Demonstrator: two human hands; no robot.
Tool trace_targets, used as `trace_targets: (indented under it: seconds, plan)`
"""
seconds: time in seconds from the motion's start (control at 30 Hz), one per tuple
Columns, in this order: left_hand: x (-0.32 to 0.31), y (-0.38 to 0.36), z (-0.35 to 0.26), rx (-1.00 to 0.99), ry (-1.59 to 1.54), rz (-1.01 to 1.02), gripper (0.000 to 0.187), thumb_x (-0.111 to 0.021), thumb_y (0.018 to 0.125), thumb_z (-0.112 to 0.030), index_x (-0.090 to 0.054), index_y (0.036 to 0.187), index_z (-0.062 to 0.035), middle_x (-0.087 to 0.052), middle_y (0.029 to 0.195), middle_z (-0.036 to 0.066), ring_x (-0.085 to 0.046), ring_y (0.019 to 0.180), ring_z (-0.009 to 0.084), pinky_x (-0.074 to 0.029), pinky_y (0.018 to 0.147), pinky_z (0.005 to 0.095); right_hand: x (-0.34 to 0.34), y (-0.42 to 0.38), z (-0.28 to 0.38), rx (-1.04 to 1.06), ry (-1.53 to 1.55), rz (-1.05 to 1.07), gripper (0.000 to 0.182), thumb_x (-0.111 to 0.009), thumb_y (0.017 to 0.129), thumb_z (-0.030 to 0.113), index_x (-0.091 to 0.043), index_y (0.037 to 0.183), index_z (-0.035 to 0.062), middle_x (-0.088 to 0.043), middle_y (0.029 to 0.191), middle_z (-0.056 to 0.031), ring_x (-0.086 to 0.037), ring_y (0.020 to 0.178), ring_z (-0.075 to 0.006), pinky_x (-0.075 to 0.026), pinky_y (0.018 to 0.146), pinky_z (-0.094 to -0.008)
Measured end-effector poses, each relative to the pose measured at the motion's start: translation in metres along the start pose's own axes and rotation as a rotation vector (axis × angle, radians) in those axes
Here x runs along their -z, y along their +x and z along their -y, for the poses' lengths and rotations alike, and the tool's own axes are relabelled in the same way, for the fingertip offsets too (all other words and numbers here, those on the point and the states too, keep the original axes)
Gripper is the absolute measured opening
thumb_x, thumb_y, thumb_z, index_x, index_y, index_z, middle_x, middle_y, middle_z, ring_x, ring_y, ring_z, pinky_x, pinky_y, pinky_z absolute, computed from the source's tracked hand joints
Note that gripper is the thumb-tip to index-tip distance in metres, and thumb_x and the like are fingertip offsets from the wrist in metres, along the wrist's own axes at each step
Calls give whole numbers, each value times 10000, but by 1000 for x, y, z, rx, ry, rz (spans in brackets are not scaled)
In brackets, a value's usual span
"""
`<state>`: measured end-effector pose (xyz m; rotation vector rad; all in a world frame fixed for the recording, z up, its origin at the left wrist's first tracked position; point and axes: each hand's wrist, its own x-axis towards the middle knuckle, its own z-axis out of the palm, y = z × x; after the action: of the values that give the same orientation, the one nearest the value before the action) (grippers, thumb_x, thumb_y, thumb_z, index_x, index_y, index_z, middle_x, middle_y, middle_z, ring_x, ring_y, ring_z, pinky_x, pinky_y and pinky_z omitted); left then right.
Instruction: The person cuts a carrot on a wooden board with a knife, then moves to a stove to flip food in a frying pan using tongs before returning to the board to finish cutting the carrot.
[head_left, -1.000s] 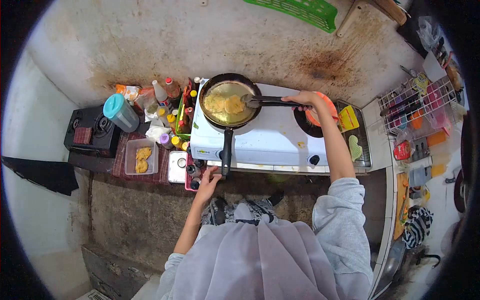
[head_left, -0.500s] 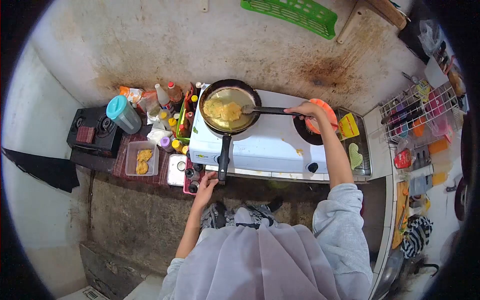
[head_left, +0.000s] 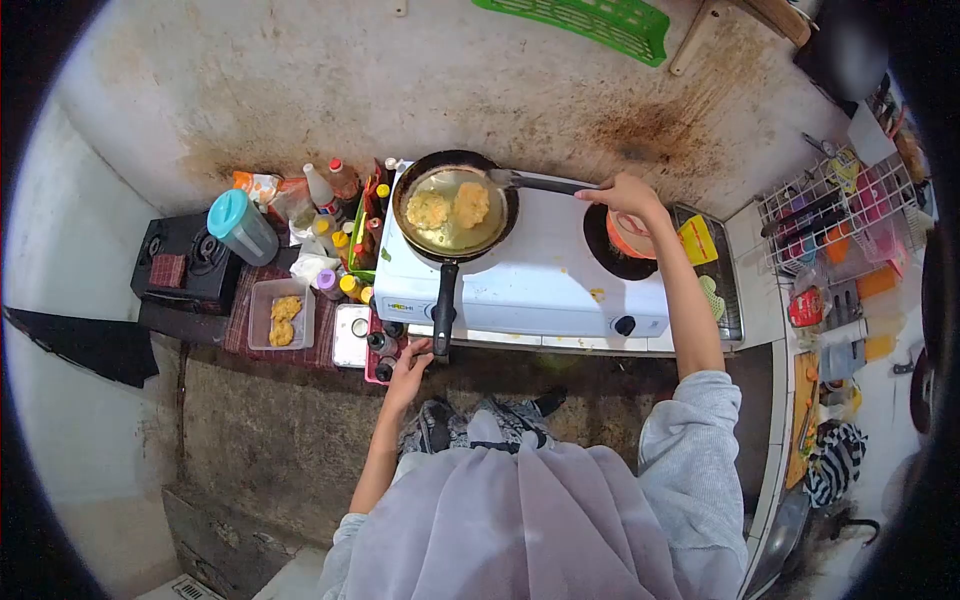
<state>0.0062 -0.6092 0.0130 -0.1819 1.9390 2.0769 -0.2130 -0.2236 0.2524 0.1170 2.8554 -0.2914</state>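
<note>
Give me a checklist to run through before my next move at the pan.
1. Spatula in right hand: ok, held by its handle.
2. Pan on the stove: ok, resting flat.
3. Fritters apart: ok, a gap shows between the two.
4. Left hand steadying the pan's handle: cannot tell, fingers are close to its end.
5. Undersides browned: cannot tell, hidden.
6. Box uncovered with room: ok, bare space shows inside.
</note>
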Motion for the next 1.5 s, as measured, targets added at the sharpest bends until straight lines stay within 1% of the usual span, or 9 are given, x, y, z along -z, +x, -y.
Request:
trace_targets:
  seconds: [0.23, 0.43, 0.53, 0.87, 0.93, 1.23, 1.33, 1.4, 1.5]
  plan:
    - [-1, 0, -3, 62, 10, 6, 415, -576, 919, -152, -483, 1297, -6, -558, 1257, 100, -529, 1131, 165, -384, 983, 282, -16, -2, 6, 132, -97, -181, 689, -662, 625, 707, -749, 828, 54, -665, 670, -145, -673, 736, -288, -514, 721, -379]
    - [5, -4, -2, 79, -13, -18, 405, -567, 920, -147, -484, 1287, 2, -555, 1263, 105, -517, 1153, 166, -380, 991, 280, -6, 4, 23, 9, 52, 107, 801, -614, 612, 779, -714, 731, -6, -632, 628, -144, -635, 642, -256, -486, 606, -365]
    - [0, -3, -11, 101, -57, -14, 393, -557, 927, -150, -487, 1282, 4, -558, 1252, 101, -515, 1149, 163, -380, 990, 281, 10, 11, 42, -110, 54, 267, 750, -620, 653, 766, -689, 779, 30, -653, 688, -79, -500, 451, -155, -381, 430, -301]
    - [-6, -4, -25, 69, 44, 4, 390, -542, 935, -142, -477, 1294, -4, -566, 1233, 90, -541, 1098, 157, -386, 978, 283, -4, 51, 40, -278, 176, 619, 729, -601, 645, 796, -649, 740, 75, -513, 567, 19, -389, 385, -67, -304, 366, -233]
    - [-5, -6, -25, 50, 21, 4, 390, -540, 936, -138, -475, 1297, -5, -566, 1237, 93, -545, 1096, 158, -386, 979, 284, -21, 49, 20, -239, 380, 557, 675, -617, 680, 752, -661, 765, 83, -486, 563, 44, -369, 408, -48, -245, 380, -218]
    - [-4, -5, -21, 81, -9, 1, 392, -541, 938, -134, -473, 1299, 4, -561, 1256, 104, -542, 1119, 166, -386, 993, 290, -59, 28, -3, -134, 271, 273, 631, -664, 653, 729, -691, 715, 102, -465, 522, 15, -414, 440, -110, -298, 429, -266]
    - [-6, -4, -26, 106, 8, -2, 392, -547, 935, -133, -478, 1297, 1, -562, 1246, 100, -528, 1136, 167, -373, 1007, 291, -54, 26, -12, -29, 241, 180, 671, -661, 648, 732, -720, 771, 75, -535, 557, -11, -509, 497, -136, -391, 480, -291]
    - [-8, -4, -26, 114, -9, 12, 391, -548, 935, -130, -476, 1296, 1, -554, 1246, 95, -512, 1152, 167, -364, 1015, 289, -49, 25, -10, 58, 126, -2, 685, -670, 650, 708, -740, 856, 58, -638, 640, -85, -639, 635, -211, -492, 600, -338]
    - [-9, -1, -22, 117, -33, 25, 391, -549, 935, -134, -475, 1294, 0, -546, 1251, 91, -505, 1156, 163, -364, 1011, 285, -36, 5, 2, 104, -94, -234, 678, -670, 660, 692, -741, 917, 69, -688, 754, -164, -679, 781, -293, -525, 725, -394]
